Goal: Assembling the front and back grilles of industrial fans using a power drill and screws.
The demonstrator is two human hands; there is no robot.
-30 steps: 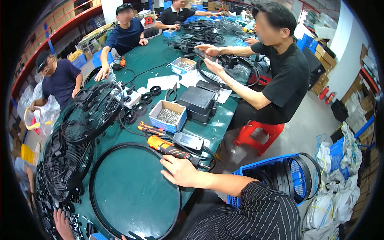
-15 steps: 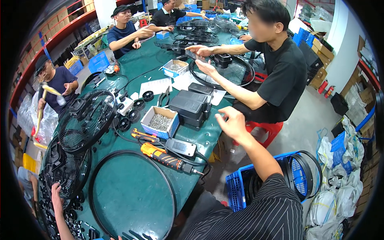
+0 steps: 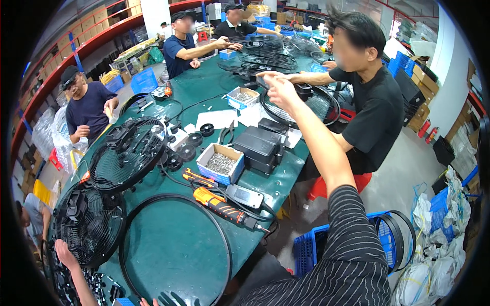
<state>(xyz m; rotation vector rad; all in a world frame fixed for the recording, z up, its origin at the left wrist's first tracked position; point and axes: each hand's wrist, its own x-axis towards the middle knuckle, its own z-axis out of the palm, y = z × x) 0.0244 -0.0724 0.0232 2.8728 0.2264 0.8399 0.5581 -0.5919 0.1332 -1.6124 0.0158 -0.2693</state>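
My right hand (image 3: 280, 93) reaches from a striped sleeve up to a dark flat phone (image 3: 262, 81), in front of a co-worker in a black shirt (image 3: 375, 102). Its fingers stretch toward the phone; whether they touch it is unclear. That co-worker's hands are mostly hidden behind mine. At lower left, a bare hand (image 3: 66, 255) rests by a black fan guard (image 3: 89, 219), and fingertips (image 3: 148, 303) show at the bottom edge. I cannot tell which of these is my left hand. A large black ring (image 3: 122, 255) lies on the green table (image 3: 176, 250).
An orange-black power screwdriver (image 3: 224, 209), a grey power adapter (image 3: 245, 197), a box of screws (image 3: 220, 162) and black cases (image 3: 258, 148) lie mid-table. A blue crate (image 3: 303, 255) with black rings stands on the floor. Co-workers sit or stand around the far side.
My right hand has risen and moved forward over the cases to the phone. The view has shifted a little. At far left, a co-worker's hands have moved. The lower-left hand has slid slightly.
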